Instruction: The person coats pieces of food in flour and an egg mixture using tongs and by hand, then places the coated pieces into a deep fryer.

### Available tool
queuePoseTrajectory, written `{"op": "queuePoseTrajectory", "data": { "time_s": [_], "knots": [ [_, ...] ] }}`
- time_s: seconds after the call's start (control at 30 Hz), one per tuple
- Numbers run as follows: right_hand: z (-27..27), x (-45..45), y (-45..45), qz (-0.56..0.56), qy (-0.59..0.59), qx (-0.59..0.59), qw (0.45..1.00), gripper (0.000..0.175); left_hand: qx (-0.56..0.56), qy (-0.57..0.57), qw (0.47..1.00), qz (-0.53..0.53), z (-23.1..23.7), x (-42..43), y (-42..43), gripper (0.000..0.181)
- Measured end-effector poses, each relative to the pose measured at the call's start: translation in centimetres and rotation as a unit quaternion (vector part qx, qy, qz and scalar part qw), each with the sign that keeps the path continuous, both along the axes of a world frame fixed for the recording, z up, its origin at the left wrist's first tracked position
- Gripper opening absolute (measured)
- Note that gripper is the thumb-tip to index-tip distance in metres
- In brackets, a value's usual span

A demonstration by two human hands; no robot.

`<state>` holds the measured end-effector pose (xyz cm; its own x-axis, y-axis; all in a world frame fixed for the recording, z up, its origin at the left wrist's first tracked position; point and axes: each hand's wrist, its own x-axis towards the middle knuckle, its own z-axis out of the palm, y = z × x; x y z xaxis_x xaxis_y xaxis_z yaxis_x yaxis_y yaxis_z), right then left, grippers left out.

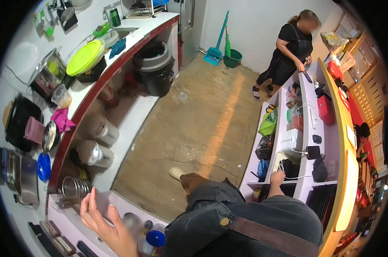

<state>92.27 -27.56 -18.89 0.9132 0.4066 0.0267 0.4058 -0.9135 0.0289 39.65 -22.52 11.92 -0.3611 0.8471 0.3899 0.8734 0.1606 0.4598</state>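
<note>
My left hand is raised over the low shelf at the front left, fingers spread and nothing in it. Below it stand metal and clear containers, one with a blue lid. On the right, my right hand reaches into a compartment of the white shelf unit. Its fingers are at a white cable, beside black items in a pale bin; whether they grip anything is unclear. A white cord runs to a black device on the shelf above.
A person in black stands at the shelf unit's far end. The left counter holds pots, a yellow-green lid and cloths. Beneath are metal canisters and a black bin. A teal dustpan and green bucket stand at the back wall.
</note>
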Motion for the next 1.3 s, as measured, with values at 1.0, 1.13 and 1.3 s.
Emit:
{"op": "queuePoseTrajectory", "data": {
  "time_s": [1.0,1.13,1.3],
  "knots": [
    [6.8,23.4,-7.1,-0.387,-0.161,0.179,0.890,0.068,-0.026,-0.012,0.998,0.062,0.3,7.6,-2.6,0.035],
    [8.3,20.8,-5.6,-0.396,-0.101,0.167,0.897,0.073,-0.030,-0.028,0.996,0.078,0.2,7.4,-3.1,0.036],
    [8.1,22.9,-5.9,-0.401,-0.065,0.141,0.903,0.076,-0.036,-0.021,0.995,0.089,-0.3,6.3,-4.3,0.036]
  ]
}}
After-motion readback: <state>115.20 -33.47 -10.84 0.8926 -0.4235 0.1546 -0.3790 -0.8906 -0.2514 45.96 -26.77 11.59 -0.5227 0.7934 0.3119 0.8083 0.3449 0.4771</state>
